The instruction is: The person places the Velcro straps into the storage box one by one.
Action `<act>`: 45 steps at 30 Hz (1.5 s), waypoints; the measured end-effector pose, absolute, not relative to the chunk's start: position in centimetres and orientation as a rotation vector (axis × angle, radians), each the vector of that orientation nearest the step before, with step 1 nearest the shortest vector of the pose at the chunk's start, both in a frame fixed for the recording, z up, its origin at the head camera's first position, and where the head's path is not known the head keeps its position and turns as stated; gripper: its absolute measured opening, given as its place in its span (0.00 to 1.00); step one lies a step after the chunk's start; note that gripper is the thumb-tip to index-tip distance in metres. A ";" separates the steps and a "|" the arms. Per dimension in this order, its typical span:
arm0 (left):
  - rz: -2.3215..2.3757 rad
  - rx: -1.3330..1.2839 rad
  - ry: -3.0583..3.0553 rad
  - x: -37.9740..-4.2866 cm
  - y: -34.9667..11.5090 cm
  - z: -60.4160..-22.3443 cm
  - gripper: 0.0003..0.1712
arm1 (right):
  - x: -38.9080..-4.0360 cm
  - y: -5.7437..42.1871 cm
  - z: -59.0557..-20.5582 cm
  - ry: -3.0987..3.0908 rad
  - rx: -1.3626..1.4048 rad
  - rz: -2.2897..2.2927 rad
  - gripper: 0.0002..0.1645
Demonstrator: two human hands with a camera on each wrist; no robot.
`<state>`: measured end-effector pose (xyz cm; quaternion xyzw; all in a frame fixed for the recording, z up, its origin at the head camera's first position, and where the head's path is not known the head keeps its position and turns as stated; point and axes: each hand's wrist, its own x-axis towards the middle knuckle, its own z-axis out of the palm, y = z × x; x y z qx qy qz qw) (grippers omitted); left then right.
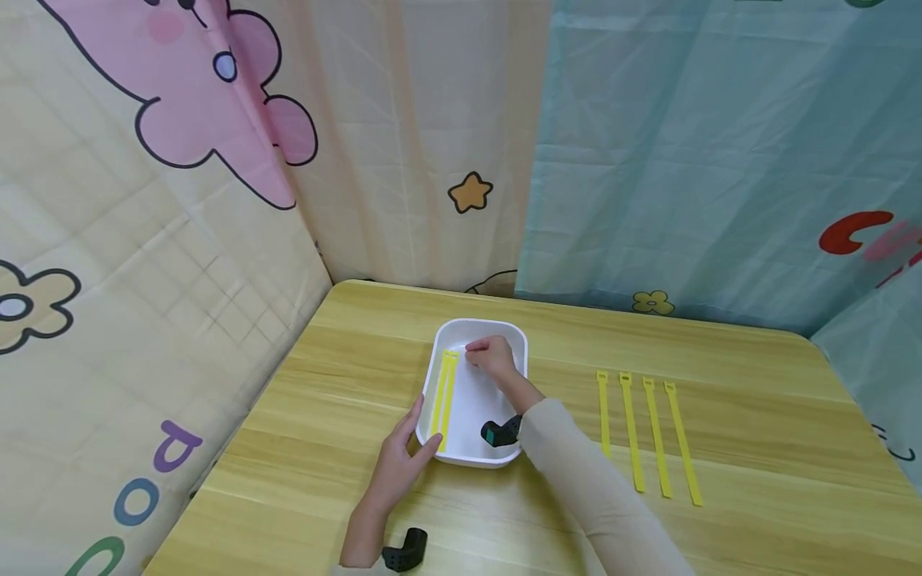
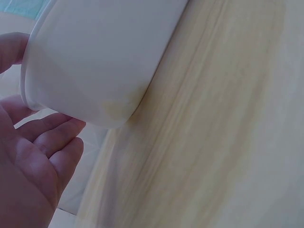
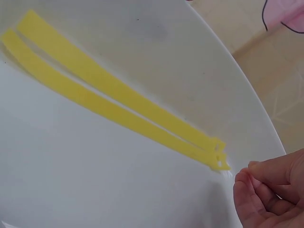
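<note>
A white plastic tray [image 1: 481,459] with rounded corners sits on the table. Along its left side lie two flat yellow straps [image 1: 446,392] with slotted heads, side by side; the right wrist view shows these straps [image 3: 118,102] close up. My left hand [image 1: 396,464] holds the tray's near left corner, thumb at the rim and fingers along the outer wall; the left hand [image 2: 35,142] shows there in its wrist view too. Inside the tray, near its far end, is my right hand [image 1: 495,360]. Thumb and fingertips of this right hand [image 3: 273,192] meet beside the strap heads, nothing visible between them.
On the wooden table [image 1: 302,408], right of the tray, several more yellow straps [image 1: 655,436] lie in a row, roughly parallel. The right sleeve [image 1: 583,480] partly covers the leftmost one. Printed curtains [image 1: 410,160] hang behind the table and along its left side.
</note>
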<state>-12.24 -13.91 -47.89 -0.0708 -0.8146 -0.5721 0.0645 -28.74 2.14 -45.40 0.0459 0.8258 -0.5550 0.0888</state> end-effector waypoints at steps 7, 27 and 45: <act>-1.716 -0.218 -2.461 -12.4 -13.7 -47.8 0.38 | -28.9 2.3 -45.0 2.341 0.043 -1.818 0.10; -1.684 -0.221 -2.477 -12.2 -13.6 -47.9 0.39 | -27.5 4.3 -42.6 2.306 -0.022 -1.897 0.14; -1.698 -0.205 -2.472 -12.0 -13.9 -47.9 0.39 | -27.3 7.1 -41.5 2.293 0.077 -1.939 0.13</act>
